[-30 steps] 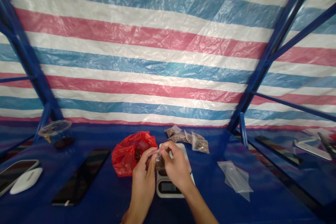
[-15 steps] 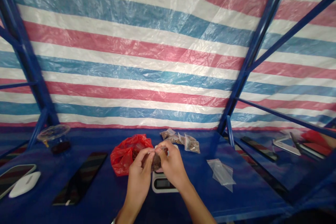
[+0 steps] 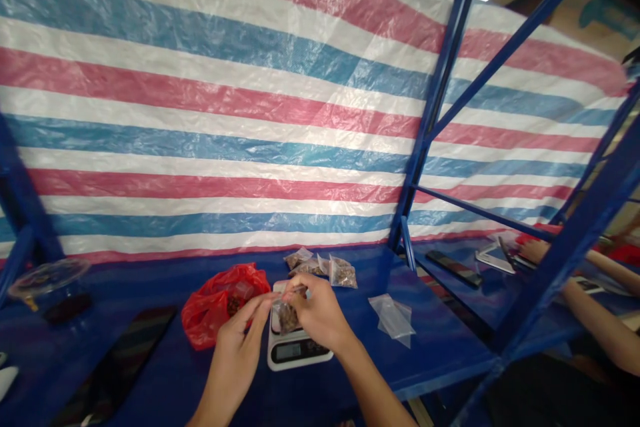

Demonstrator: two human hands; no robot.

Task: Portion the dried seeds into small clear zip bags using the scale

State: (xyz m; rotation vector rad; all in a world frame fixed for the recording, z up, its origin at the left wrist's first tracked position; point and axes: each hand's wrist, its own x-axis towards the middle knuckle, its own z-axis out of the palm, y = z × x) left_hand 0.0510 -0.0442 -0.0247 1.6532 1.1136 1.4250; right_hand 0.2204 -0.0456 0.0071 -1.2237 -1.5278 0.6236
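A small clear zip bag (image 3: 287, 319) with brown dried pieces inside is held over a white digital kitchen scale (image 3: 299, 352). My right hand (image 3: 323, 310) pinches the bag's top edge between thumb and fingers. At the top left corner, my left hand (image 3: 239, 340) has its fingertips closed on the bag's edge. The scale's display is lit, but its figures are too blurred to read. Left of the scale, a red plastic bag (image 3: 215, 310) lies open with brown pieces in it. Several filled zip bags (image 3: 343, 272) sit behind the scale.
Flat unfilled zip bags (image 3: 393, 319) lie on the blue table (image 3: 360, 363) to the right. A dark phone (image 3: 125, 360) and a clear plastic container (image 3: 60, 290) are at the left. Beyond a blue metal post (image 3: 425, 133), another person's arms (image 3: 595, 320) reach over a neighbouring table.
The view has turned to the right, bringing another person's arms into sight. My left fingers have straightened along the bag's edge, and more of the filled bag and scale shows.
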